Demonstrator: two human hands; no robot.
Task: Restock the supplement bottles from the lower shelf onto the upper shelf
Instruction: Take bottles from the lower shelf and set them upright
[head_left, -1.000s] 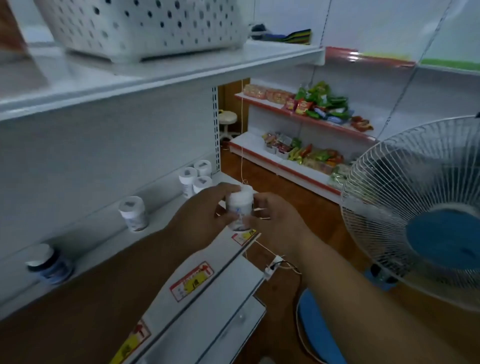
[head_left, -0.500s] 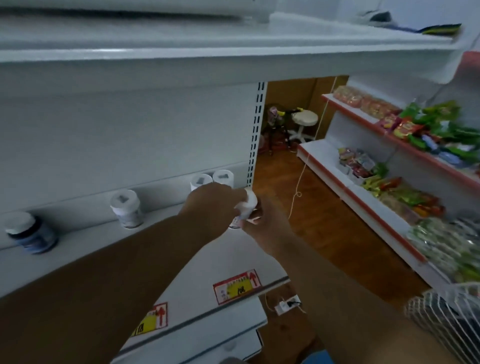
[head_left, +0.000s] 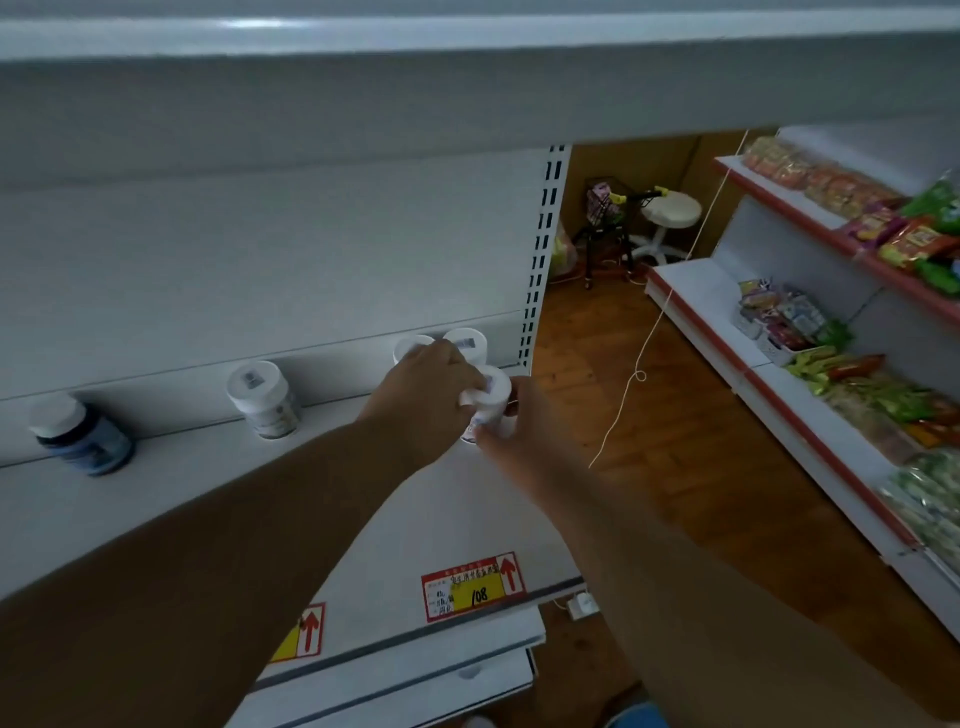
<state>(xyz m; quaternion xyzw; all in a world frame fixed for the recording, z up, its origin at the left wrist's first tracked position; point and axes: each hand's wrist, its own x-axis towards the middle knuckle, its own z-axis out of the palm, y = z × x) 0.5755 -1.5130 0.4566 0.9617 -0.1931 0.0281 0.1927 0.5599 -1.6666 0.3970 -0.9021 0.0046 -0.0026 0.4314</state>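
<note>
Both hands hold 1 white supplement bottle (head_left: 491, 397) over the right end of the white shelf (head_left: 156, 499), just in front of 2 more white bottles (head_left: 462, 345) that stand against the back panel. The left hand (head_left: 423, 389) curls over the bottle's cap side from the left, and the right hand (head_left: 511, 431) pinches its body from below and the right; the bottle is tilted, cap toward the camera, and whether its base touches the shelf cannot be told. Further left on the same shelf stand another white bottle (head_left: 265, 397) and, well apart from it, a dark blue bottle with a white cap (head_left: 80, 439). A red and yellow price tag (head_left: 472, 587) marked 108 sits on the shelf's front edge. Across the wooden floor, a snack rack (head_left: 831, 364) holds coloured packets.
</note>
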